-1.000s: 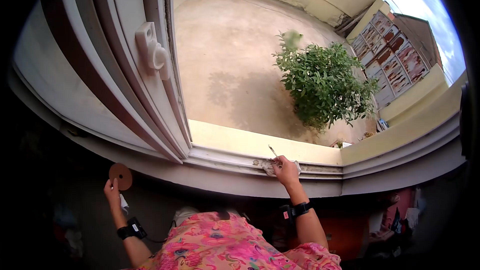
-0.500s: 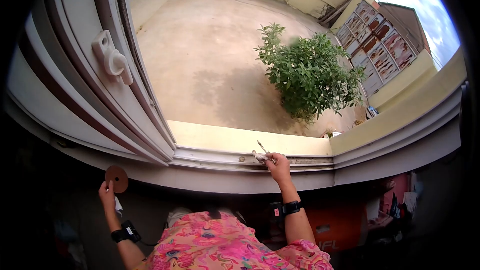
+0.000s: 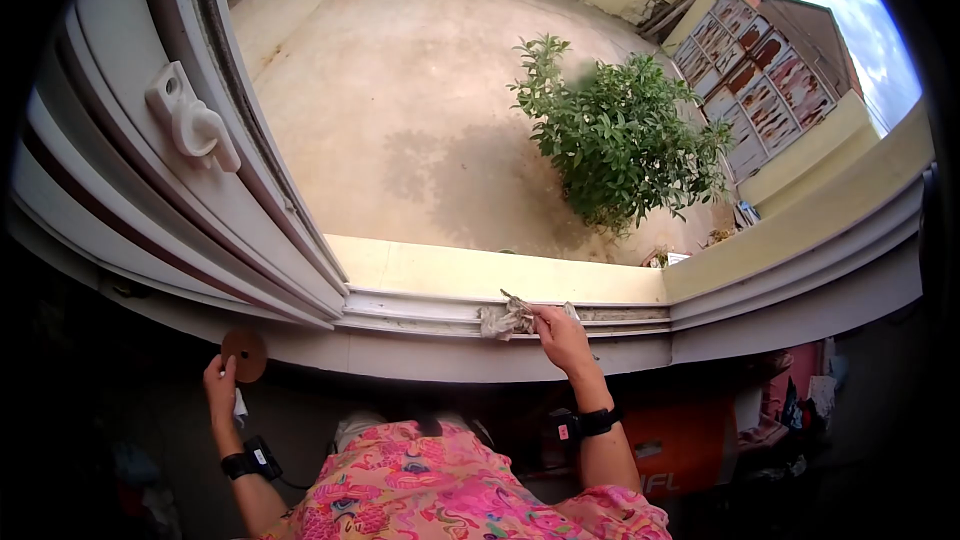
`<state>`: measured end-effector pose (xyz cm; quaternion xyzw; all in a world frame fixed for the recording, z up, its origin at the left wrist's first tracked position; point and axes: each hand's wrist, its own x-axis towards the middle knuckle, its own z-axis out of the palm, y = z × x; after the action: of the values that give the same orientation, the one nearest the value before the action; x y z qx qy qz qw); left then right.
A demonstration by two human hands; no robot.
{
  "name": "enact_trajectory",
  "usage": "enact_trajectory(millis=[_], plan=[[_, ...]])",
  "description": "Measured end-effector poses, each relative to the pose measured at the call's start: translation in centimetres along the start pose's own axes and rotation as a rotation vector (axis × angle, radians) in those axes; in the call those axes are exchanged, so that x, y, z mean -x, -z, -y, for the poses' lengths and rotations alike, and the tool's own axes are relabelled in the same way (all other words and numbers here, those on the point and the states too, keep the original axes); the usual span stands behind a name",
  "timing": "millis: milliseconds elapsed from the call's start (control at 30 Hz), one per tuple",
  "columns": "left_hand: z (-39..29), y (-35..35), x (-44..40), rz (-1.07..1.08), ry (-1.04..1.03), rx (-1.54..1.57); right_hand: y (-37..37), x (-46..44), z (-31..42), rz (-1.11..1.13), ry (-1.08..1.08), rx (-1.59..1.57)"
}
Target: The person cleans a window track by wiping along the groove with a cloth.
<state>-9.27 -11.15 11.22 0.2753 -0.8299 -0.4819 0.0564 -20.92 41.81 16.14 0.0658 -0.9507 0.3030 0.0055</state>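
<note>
While I follow from far away, the patterned shirt (image 3: 470, 490) is what lies nearest to me. To its left, the left hand (image 3: 221, 380) has its grip clamped on the brown disc (image 3: 252, 342), which overlaps the edge of the sill (image 3: 420, 360) in my view; whether they touch, I cannot tell. A small white piece (image 3: 239, 406) hangs just below this hand. Farther forward, the right hand (image 3: 563, 340) has its grip pinched together on the crumpled cloth (image 3: 500, 322), which lies over the window track (image 3: 420, 316). A thin stick (image 3: 513, 296) rises beside the cloth, but how it is held I cannot see well. I judge that the step in hand is to work the cloth in the grooves, since dark dirt (image 3: 630, 318) shows to the right of it. In my opinion, the next move calls for a firm pinch and pressure along the track, with the brown disc well aside. Leftward stands the sash with its white latch (image 3: 190, 122). Beyond are the green bush (image 3: 620, 140) and, farther, the rusty gate (image 3: 755, 80).
</note>
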Motion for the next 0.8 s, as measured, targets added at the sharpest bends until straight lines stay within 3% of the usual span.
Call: enact_trajectory(millis=[33,100,233,300,500,800], plan=[[-0.3,0.0,0.1,-0.006,-0.015,0.006,0.6,0.2,0.3,0.002,-0.001,0.000],[-0.2,0.0,0.0,-0.013,-0.025,0.010,2.0,0.4,1.4,0.225,-0.194,0.122],[-0.1,0.0,0.0,-0.015,-0.026,-0.018,2.0,1.1,1.2,0.268,-0.122,0.215],[0.1,0.1,0.0,-0.023,-0.032,-0.051,1.7,1.3,0.9,0.265,-0.052,0.423],[0.5,0.1,-0.4,-0.023,-0.051,-0.091,-1.8,1.4,-1.4,0.149,0.017,0.348],[-0.2,-0.4,-0.4,-0.017,-0.059,-0.011,-6.1,-0.5,1.5,0.219,0.082,0.275]])
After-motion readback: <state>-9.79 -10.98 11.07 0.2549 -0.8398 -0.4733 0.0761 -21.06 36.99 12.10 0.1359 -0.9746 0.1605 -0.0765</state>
